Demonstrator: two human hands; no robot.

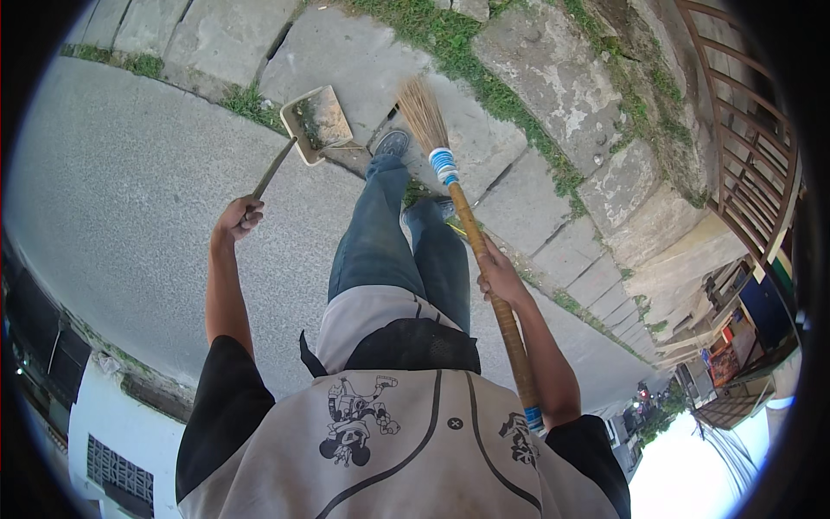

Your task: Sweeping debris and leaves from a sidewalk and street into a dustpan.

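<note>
My left hand (241,217) is closed round the upper end of a stick handle that runs to a cream dustpan (296,141). Some dirt and bits of green litter lie in the pan, which is at the edge of the paving slabs, ahead of my shoes. In my right hand (499,272) is a stick broom (463,216) with a long brown handle, gripped partway along. Blue and white binding wraps its neck, and its straw-coloured bristles (423,112) fan out over the slabs to the right of the pan. Whether the bristles touch the ground I cannot tell.
Grey road (138,164) stretches to the left. Concrete slabs (536,208) with gaps and strips of grass (450,39) run along the right. Beyond them are a rough stone edge (553,78) and a brown metal fence (748,130). A white wall (121,424) stands at the lower left.
</note>
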